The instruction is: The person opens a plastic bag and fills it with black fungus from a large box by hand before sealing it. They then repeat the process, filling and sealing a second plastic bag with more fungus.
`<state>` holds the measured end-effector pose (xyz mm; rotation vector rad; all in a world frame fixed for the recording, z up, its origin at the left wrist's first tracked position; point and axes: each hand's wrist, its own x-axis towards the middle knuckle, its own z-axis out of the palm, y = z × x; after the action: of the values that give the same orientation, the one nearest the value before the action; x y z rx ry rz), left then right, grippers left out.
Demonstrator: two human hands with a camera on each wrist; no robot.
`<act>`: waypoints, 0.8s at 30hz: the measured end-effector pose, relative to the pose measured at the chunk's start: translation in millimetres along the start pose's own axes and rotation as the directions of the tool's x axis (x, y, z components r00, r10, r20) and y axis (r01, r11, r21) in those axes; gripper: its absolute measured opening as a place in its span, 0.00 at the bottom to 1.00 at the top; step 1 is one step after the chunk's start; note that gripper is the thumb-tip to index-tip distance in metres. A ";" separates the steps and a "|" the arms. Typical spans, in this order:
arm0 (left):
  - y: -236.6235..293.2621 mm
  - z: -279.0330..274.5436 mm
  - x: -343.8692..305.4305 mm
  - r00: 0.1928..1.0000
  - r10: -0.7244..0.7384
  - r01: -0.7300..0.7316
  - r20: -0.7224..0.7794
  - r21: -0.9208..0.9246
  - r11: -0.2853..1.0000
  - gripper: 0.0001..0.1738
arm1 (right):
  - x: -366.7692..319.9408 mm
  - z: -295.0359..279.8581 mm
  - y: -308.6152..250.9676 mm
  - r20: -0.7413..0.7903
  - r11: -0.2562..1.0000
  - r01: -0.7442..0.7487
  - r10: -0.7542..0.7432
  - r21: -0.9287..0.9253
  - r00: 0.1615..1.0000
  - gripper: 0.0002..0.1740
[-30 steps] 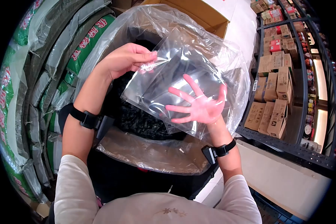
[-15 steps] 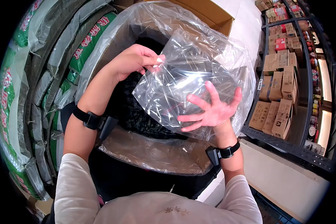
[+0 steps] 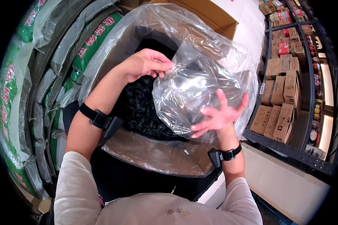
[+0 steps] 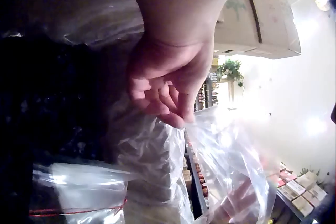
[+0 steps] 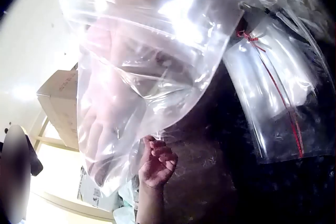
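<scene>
Pinched between the left hand's (image 3: 146, 65) thumb and fingers is the edge of a clear plastic bag (image 3: 191, 84), which spreads above a lined carton of dark, crinkled material (image 3: 141, 107). The right hand (image 3: 221, 114) has its fingers spread at the bag's lower right. In the right wrist view the bag (image 5: 173, 71) covers the right hand (image 5: 107, 98), seen blurred through the plastic; the left hand (image 5: 157, 169) is below. A bundle of clear bags (image 5: 270, 77) with a red tie lies on the dark material.
Stacked green and grey sacks (image 3: 88, 48) stand at the left. The carton's clear liner (image 3: 154, 152) folds over its near rim. An open cardboard box (image 3: 210, 17) lies beyond. Shelves at the right hold small cartons (image 3: 283, 88) and jars.
The left hand has moved right and slightly down, still pinching the bag's edge. The right hand has shifted right and slightly down, fingers still spread. The flat bag now looks fuller and more rounded.
</scene>
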<state>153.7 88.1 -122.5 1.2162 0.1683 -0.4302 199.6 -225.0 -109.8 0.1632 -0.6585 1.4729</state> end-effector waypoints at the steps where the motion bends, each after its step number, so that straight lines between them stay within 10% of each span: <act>1: 1.9 1.4 -1.1 1.000 0.002 -0.002 0.011 0.011 1.000 0.10 | -1.1 1.5 1.0 0.007 1.000 -0.002 0.002 -0.023 1.000 0.60; 14: -4.6 3.8 4.0 0.998 0.020 -0.023 0.061 0.052 0.998 0.13 | 0.5 1.9 -1.4 0.050 0.999 0.000 0.002 -0.042 0.999 0.59; 20: -0.3 10.9 5.3 0.887 0.364 -0.346 -0.285 0.111 0.932 0.18 | 10.8 5.1 -4.4 -0.214 0.996 -0.001 -0.019 -0.093 0.977 0.59; 24: 12.8 4.8 -4.5 0.816 0.541 -0.526 -0.204 0.124 0.841 0.15 | 22.6 10.5 -1.9 -0.484 0.996 0.079 -0.094 -0.052 0.870 0.66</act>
<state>154.4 88.2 -108.1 1.3123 0.0051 0.2056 197.3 -210.8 -89.3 -0.1998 -0.2562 1.3434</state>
